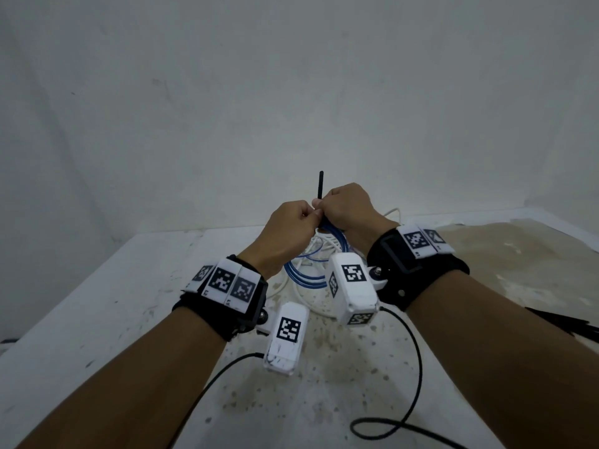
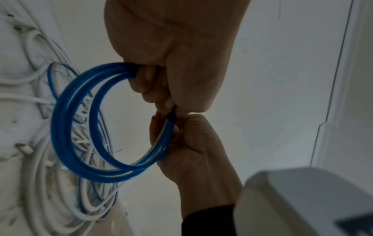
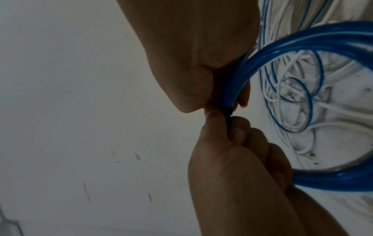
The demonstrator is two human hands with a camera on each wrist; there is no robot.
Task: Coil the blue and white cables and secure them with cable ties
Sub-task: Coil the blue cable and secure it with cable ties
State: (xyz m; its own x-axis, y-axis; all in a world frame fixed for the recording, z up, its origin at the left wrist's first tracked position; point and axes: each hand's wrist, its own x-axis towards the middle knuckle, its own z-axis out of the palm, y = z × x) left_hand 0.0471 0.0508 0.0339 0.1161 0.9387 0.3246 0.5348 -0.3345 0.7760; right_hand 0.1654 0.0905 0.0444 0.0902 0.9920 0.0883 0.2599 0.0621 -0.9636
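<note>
Left hand (image 1: 291, 228): fingers curled round the blue cable coil (image 2: 84, 121), held above the table (image 1: 97, 303).
Right hand (image 1: 348, 210): fingers closed on the same coil, knuckles touching the left hand.
Black cable tie (image 1: 321, 186): wrapped round the coil between the two hands, its tail pointing up.
White cable (image 2: 40, 183): loose on the table under the coil, tangled with thin blue strands.
Spare black cable ties (image 1: 564, 325): at the table's right edge.

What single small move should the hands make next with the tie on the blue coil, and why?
Probably pull the cable tie tail further through. Its black head already sits on the blue coil, which both the left hand and right hand grip, and a long tail stands free above them.
</note>
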